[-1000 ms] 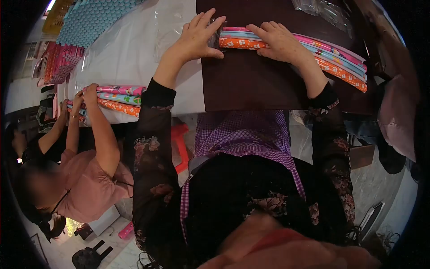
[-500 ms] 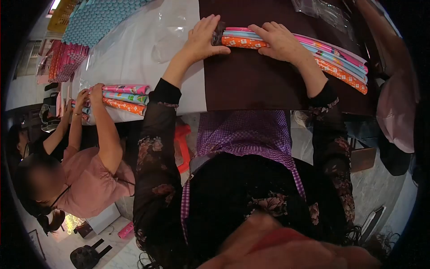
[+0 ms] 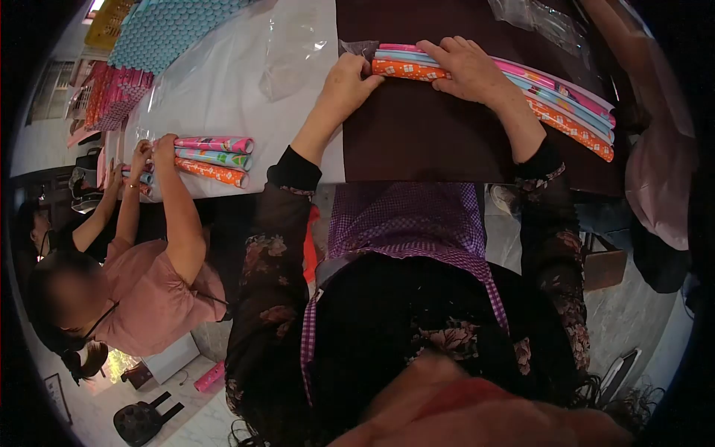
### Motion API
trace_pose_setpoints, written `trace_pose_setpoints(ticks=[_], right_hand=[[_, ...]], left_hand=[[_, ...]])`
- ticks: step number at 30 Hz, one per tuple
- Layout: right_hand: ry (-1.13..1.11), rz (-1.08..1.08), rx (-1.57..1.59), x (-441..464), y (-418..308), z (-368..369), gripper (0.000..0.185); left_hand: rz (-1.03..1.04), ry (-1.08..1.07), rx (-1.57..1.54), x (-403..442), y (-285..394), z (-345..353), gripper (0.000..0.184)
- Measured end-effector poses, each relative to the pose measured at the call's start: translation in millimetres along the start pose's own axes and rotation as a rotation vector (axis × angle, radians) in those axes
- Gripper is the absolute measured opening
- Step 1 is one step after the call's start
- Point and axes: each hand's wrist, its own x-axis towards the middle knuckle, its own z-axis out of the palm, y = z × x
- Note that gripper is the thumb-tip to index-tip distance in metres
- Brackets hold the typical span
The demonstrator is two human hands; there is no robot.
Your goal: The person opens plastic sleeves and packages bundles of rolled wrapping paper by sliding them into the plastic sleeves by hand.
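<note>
Side by side on the dark part of the table lies a bundle of wrapping paper rolls [image 3: 408, 69], pink, light blue and orange with white gift prints. Clear plastic film [image 3: 360, 48] sticks out past its left end. My left hand [image 3: 345, 86] is closed at that end, thumb and fingers pinching the film beside the orange roll. Over the middle of the bundle lies my right hand [image 3: 471, 71], its fingers curled across the rolls and holding them. The right ends of the rolls fan out slightly beyond my wrist.
White sheeting and clear plastic [image 3: 294, 63] cover the table's left part. A stack of teal scale-patterned rolls [image 3: 167, 33] and pink rolls [image 3: 123, 93] stands far left. A co-worker in pink [image 3: 160, 298] handles similar rolls [image 3: 212, 158]. More clear film [image 3: 540, 22] lies at the back right.
My left hand has gone from spread flat over the film end to a pinch on it, moving slightly down. My right hand stays on the rolls.
</note>
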Motion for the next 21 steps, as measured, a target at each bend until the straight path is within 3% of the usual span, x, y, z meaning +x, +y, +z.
trace_pose_setpoints(ticks=[3, 5, 11, 16, 21], right_hand=[[0.024, -0.012, -0.020, 1, 3, 1, 0.066], [0.075, -0.019, -0.012, 1, 6, 1, 0.065], [0.121, -0.007, 0.046, 1, 7, -9, 0.065], [0.168, -0.086, 0.065, -3, 1, -4, 0.065], [0.008, -0.037, 0.040, -2, -7, -5, 0.067]], left_hand=[[-0.010, -0.007, -0.007, 0, -4, -3, 0.026], [-0.130, 0.013, -0.176, 1, -6, -5, 0.018], [-0.317, -0.056, -0.461, 8, -25, -4, 0.012], [-0.358, -0.123, -0.497, 12, -12, -10, 0.012], [-0.445, -0.168, -0.592, 11, 4, -19, 0.011]])
